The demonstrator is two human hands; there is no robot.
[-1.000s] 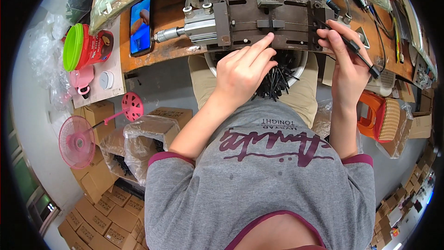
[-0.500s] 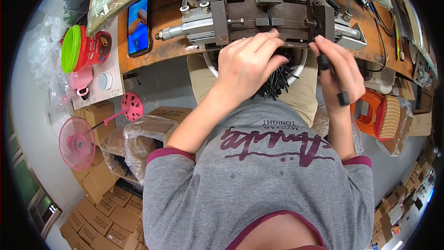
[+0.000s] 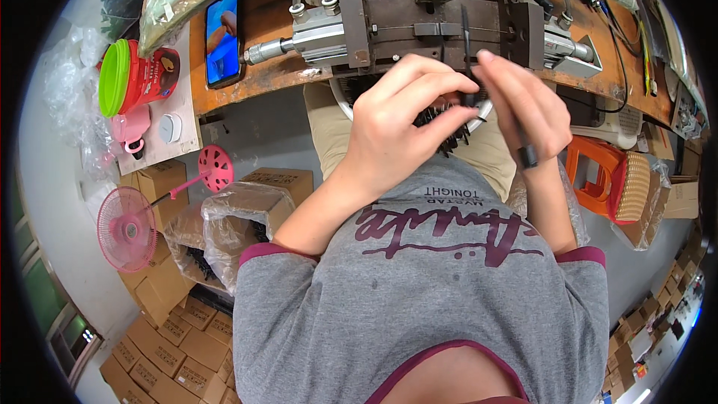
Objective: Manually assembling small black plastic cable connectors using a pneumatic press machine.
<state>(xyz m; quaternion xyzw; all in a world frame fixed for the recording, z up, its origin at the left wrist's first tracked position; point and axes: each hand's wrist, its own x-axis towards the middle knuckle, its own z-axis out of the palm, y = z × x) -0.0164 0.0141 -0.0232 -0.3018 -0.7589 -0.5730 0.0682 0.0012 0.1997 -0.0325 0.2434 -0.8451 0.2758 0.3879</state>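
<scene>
My left hand (image 3: 404, 108) is closed, its thumb and fingers pinched on a small black piece (image 3: 469, 97). Rising from that pinch is a thin black strip (image 3: 466, 37), in front of the machine. Close on the right, my right hand (image 3: 527, 108) is curled around a black rod-like tool (image 3: 527, 155), whose thick end shows below the palm. The fingers hide most of the tool, and I cannot tell whether it touches the black piece. Beneath both hands, a white-rimmed basin (image 3: 340, 101) of thin black parts (image 3: 449, 138) sits between my legs.
A dark metal fixture (image 3: 389, 11) with silver air cylinders (image 3: 321, 37) at both sides stands on the wooden bench (image 3: 258, 90). Left of it are a phone (image 3: 224, 37) and a red tub (image 3: 153, 75). A pink fan (image 3: 127, 228) and orange stools (image 3: 598, 172) flank me.
My right hand has moved left, from the fixture's right side toward my left hand, tilting the black tool. My left hand has come slightly right and down, away from the fixture's middle.
</scene>
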